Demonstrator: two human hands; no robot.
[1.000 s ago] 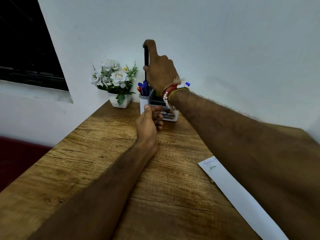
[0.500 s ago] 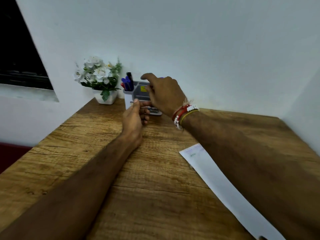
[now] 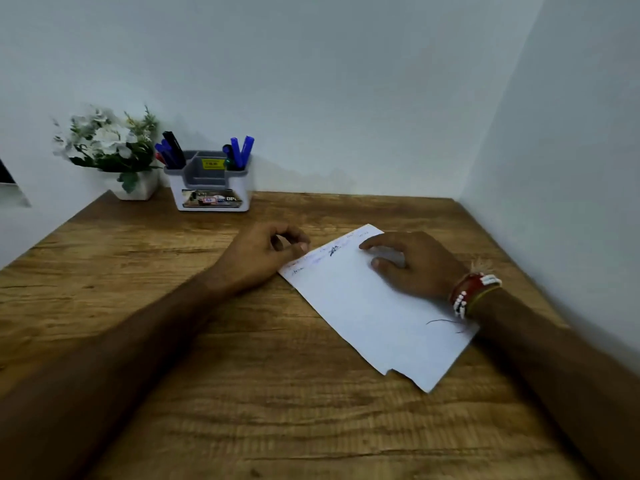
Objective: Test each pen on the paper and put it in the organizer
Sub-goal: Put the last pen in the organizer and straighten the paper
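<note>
Logged no pen in either of the hands. Found left hand (image 3: 266,252) resting on the worktop (image 3: 173,393) at the left edge of the paper (image 3: 374,323), fingers loosely curled round nothing. Found right hand (image 3: 412,263) laid flat on the paper's far end, fingers spread, pressing it down. Noted scribble marks along the paper's far edge. Located organizer (image 3: 209,199) at the back against the wall, just beside a flower pot (image 3: 133,188) and well apart from both hands. Recorded left-compartment pens (image 3: 170,150) and right-compartment pens (image 3: 239,152) standing tilted, caps up. Spotted no loose pen on the worktop. Judged the test-and-stow step likely finished for every pen in view. Next: check beyond the frame for any untested pen; failing that, lift off the paper and stop.
</note>
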